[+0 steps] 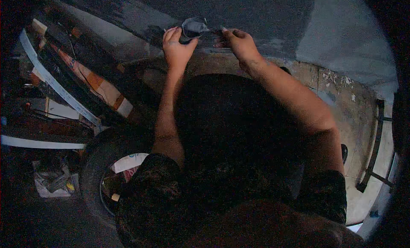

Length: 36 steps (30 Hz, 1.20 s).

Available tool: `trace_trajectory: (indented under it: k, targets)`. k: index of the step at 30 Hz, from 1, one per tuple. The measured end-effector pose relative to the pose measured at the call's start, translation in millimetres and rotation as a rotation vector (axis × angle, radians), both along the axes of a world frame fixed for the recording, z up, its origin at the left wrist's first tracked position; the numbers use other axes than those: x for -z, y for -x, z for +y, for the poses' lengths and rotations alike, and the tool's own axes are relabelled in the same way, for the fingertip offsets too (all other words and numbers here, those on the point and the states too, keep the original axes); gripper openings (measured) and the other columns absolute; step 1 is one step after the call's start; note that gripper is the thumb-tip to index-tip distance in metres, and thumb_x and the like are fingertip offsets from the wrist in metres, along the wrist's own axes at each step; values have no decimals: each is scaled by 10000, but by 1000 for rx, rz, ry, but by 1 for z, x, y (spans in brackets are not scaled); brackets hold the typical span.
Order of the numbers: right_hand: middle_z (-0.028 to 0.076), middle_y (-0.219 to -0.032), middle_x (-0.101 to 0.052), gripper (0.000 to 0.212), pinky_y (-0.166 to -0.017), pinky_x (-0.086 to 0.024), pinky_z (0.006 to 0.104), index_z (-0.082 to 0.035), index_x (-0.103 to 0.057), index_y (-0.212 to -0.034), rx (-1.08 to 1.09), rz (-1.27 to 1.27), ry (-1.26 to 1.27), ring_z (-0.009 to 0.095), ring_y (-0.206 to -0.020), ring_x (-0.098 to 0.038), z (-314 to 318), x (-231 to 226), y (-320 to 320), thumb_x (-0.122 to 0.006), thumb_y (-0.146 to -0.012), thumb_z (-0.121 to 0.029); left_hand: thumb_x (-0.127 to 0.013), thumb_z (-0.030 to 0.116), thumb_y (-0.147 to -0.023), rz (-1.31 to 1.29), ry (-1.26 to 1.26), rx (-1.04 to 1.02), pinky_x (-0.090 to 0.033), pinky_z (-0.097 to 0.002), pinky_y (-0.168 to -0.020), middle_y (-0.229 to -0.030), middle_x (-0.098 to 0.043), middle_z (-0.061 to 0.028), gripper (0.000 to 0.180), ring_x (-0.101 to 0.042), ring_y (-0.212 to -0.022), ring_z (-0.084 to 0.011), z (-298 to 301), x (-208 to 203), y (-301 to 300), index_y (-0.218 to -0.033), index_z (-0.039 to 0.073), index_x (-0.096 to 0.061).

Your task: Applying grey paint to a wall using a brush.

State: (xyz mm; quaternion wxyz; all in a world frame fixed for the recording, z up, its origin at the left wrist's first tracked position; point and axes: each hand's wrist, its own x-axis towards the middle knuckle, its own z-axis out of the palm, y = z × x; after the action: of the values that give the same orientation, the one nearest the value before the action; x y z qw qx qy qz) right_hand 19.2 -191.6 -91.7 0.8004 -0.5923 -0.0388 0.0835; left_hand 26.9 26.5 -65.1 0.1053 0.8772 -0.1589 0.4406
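Both my arms reach forward to the far middle of the picture. My left hand [177, 45] is curled round the side of a small, round, grey cup-like container [193, 31], thumb toward its near edge. My right hand [241, 43] pinches a thin tool [215, 31] whose end reaches the container's right side. The picture is too dark and grainy to tell what kind of tool it is, or what the container holds. Just beyond both hands spreads a dark grey surface [256, 13] with lighter smears.
At left, long strips and panels [81, 70] lean at a slant. A tyre [92, 173] lies near my left arm, with papers inside its ring. Beside it is a clear plastic bag [51, 179]. A black metal frame [376, 141] stands on the pale floor [352, 119] at right.
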Motion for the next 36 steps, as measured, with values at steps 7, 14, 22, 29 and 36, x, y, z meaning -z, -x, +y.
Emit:
trace_trajectory:
  k: [7, 14, 22, 29, 36]
  targets:
    - [114, -959, -669, 333, -875, -453, 352, 29, -585, -1073, 11, -8, 27, 211, -838, -649, -3, -5, 1, -553, -942, -276, -816, 261, -575, 8, 71, -30, -410, -453, -971, -1062, -618, -196, 567, -556, -1051, -349, -5, -2, 2, -1007, -65, -648]
    - [117, -978, -671, 345, -899, -446, 363, 28, -578, -1087, -19, 85, -50, 211, -879, -649, -5, -14, 7, -551, -943, -284, -832, 286, -556, -14, 41, -11, -388, -465, -1000, -1049, -629, -183, 555, -569, -1023, -350, -4, -3, 3, -965, -42, -648]
    - [115, -987, -674, 367, -953, -411, 385, 13, -576, -1099, -24, 75, -35, 210, -914, -646, -6, -21, 11, -567, -935, -315, -818, 291, -564, 3, 12, -44, -367, -467, -1027, -1091, -616, -186, 575, -542, -1082, -342, -5, -7, 4, -993, -51, -644]
    - [120, -986, -672, 380, -938, -423, 373, 22, -577, -1089, -1, 49, -56, 207, -916, -646, -3, -19, 11, -596, -919, -317, -795, 220, -585, 10, 22, -2, -388, -475, -1001, -1074, -602, -204, 537, -522, -1095, -358, -3, -5, 7, -1008, -70, -636]
    - [116, -962, -676, 356, -896, -448, 346, 25, -574, -1082, 7, 63, -9, 204, -903, -652, -3, -14, 7, -586, -926, -295, -791, 234, -586, 26, 35, -28, -382, -476, -1007, -1088, -600, -204, 544, -522, -1098, -360, -2, -1, 4, -1023, -54, -643]
